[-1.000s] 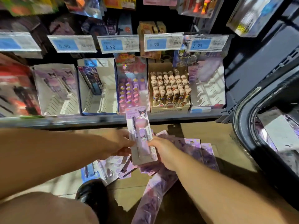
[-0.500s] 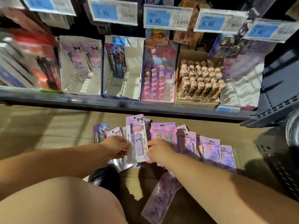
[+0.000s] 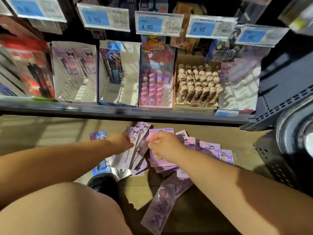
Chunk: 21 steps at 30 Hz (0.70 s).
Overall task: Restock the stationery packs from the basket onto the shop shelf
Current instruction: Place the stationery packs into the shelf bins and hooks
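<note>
Long purple pen packs (image 3: pixel 138 141) with a cartoon figure are fanned out low over the floor between my hands. My left hand (image 3: pixel 121 141) grips their left edge. My right hand (image 3: pixel 165 145) has curled fingers pinching their right edge, above a pink pack (image 3: pixel 160 160). More purple stationery packs (image 3: pixel 210 149) lie spread on the floor below the shelf (image 3: pixel 118 111). A white display box (image 3: pixel 74 72) on the shelf holds matching purple pen packs. The black basket (image 3: pixel 277 160) stands at the right.
Other boxes on the shelf hold blue-carded pens (image 3: pixel 111 67), pink items (image 3: pixel 155 85) and plush-topped pens (image 3: pixel 198 82), under price tags (image 3: pixel 158 24). A blue pack (image 3: pixel 99 135) lies left of my hand. My knee (image 3: pixel 55 209) and black shoe (image 3: pixel 103 184) are below.
My hands have dropped from shelf height to the pile on the floor. A second ago they held one pack upright; now several packs are fanned between them. The view has swung left.
</note>
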Available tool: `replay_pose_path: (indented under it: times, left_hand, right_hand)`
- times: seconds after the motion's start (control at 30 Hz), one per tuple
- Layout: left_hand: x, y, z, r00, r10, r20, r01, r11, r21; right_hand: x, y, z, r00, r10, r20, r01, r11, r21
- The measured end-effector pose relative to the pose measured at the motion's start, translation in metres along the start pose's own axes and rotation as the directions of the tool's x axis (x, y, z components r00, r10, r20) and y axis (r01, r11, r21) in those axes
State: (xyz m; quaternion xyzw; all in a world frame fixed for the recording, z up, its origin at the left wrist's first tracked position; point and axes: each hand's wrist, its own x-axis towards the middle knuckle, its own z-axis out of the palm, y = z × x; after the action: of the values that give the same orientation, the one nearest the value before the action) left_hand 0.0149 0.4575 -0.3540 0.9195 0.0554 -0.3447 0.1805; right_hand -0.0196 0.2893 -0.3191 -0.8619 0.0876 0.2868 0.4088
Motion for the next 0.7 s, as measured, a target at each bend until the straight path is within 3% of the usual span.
replay_pose_path:
  times: [0.17,0.3,0.43,0.57,0.7]
  left_hand:
    - [-0.015,0.084,-0.029,0.946,0.307,-0.1,-0.303,0.952,0.048]
    - [-0.05,0.171,-0.038,0.808,0.569,-0.152,-0.556,0.822,0.122]
    - [-0.084,0.246,-0.023,0.532,0.829,-0.171,-0.788,0.559,0.258]
    - [-0.11,0.293,-0.001,0.088,0.985,-0.15,-0.874,0.149,0.463]
    - [-0.117,0.326,0.027,-0.107,0.989,-0.103,-0.851,-0.038,0.524]
  right_hand:
    - [-0.031,-0.012,-0.085,0.968,-0.142,-0.209,0.131,0.989,-0.067]
    - [-0.073,-0.017,-0.163,0.871,-0.265,-0.413,0.193,0.959,-0.208]
    - [-0.122,0.01,-0.235,0.747,-0.316,-0.585,0.211,0.947,-0.242]
    - [-0.164,0.067,-0.284,0.665,-0.193,-0.722,0.189,0.978,-0.087]
    - [-0.183,0.159,-0.317,0.655,0.096,-0.749,0.026,0.988,0.149]
